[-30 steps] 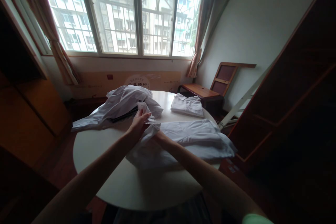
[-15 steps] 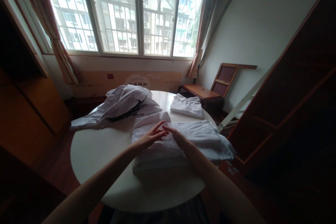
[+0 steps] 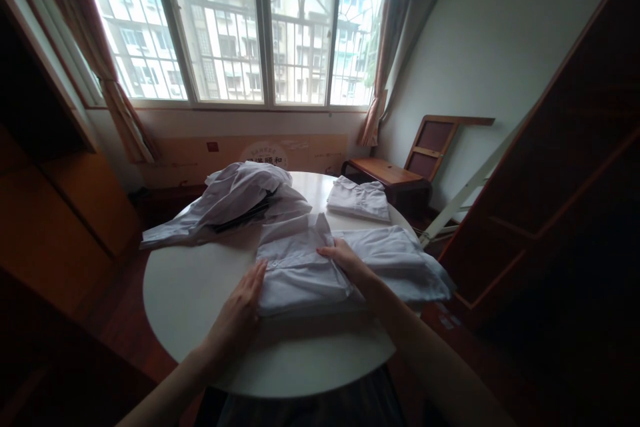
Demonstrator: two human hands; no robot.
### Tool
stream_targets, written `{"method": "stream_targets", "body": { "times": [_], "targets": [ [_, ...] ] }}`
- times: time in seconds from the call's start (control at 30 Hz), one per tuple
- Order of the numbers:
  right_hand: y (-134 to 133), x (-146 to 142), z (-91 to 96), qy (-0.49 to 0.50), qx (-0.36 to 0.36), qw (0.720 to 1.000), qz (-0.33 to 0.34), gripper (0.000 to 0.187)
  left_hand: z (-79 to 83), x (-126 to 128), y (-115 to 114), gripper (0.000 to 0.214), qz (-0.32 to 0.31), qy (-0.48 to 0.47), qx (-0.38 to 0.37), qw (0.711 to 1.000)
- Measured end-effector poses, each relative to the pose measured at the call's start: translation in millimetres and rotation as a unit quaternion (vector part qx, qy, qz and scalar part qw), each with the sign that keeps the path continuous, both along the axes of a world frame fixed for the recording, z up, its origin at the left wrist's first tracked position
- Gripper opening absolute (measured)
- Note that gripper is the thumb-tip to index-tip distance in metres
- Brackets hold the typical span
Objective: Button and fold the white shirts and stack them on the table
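A white shirt (image 3: 300,280), partly folded with its buttoned front up, lies on the round white table (image 3: 200,300). My left hand (image 3: 243,293) lies along the shirt's left edge, fingers stretched out and touching the cloth. At the shirt's right side, near the collar, my right hand (image 3: 347,259) pinches the edge with its thumb on top; the other fingers are partly hidden. More white cloth (image 3: 395,260) spreads out to the right, beneath my right forearm.
A loose heap of white clothes (image 3: 245,190) with a dark strip sits at the back left. A neatly folded white shirt (image 3: 357,197) lies at the back right. Beyond the table stand a wooden bench (image 3: 385,173) and a long cardboard box (image 3: 200,153) under the window.
My hands have moved apart from above the shirt's middle. The left went down to its left edge, and the right took hold of its right edge.
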State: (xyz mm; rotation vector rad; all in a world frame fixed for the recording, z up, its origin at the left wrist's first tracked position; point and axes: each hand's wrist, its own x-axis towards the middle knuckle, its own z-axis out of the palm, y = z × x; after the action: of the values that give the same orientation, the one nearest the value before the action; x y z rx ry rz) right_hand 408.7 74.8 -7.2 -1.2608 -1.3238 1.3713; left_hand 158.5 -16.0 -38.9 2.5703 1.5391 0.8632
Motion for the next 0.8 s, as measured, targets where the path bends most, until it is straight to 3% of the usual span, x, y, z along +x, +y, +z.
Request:
{"method": "stream_targets", "body": {
  "times": [0.1, 0.2, 0.37, 0.57, 0.7, 0.8],
  "targets": [
    [-4, 6, 4.0, -0.035, 0.042, 0.999, -0.006, 0.023, -3.1, 0, -3, 0.086, -0.009, 0.018, 0.001, 1.000],
    [-5, 11, 7.1, -0.044, 0.038, 0.998, -0.005, 0.025, 1.9, 2, -10, 0.083, -0.010, 0.030, 0.016, 0.999],
    [-3, 16, 10.3, -0.029, -0.017, 0.999, -0.017, 0.023, 12.2, 3, -17, 0.064, -0.040, 0.081, 0.017, 0.996],
    [-4, 25, 15.1, 0.007, -0.093, 0.995, 0.020, 0.024, 15.7, -7, -11, 0.051, -0.104, 0.130, -0.033, 0.985],
    [-2, 26, 15.0, -0.027, -0.075, 0.997, -0.017, 0.027, 34.2, -18, 3, 0.042, -0.096, 0.047, -0.076, 0.991],
    [0, 27, 13.6, -0.089, -0.042, 0.992, -0.073, 0.032, 47.7, -24, 40, 0.043, -0.037, -0.076, -0.063, 0.994]
  ]
}}
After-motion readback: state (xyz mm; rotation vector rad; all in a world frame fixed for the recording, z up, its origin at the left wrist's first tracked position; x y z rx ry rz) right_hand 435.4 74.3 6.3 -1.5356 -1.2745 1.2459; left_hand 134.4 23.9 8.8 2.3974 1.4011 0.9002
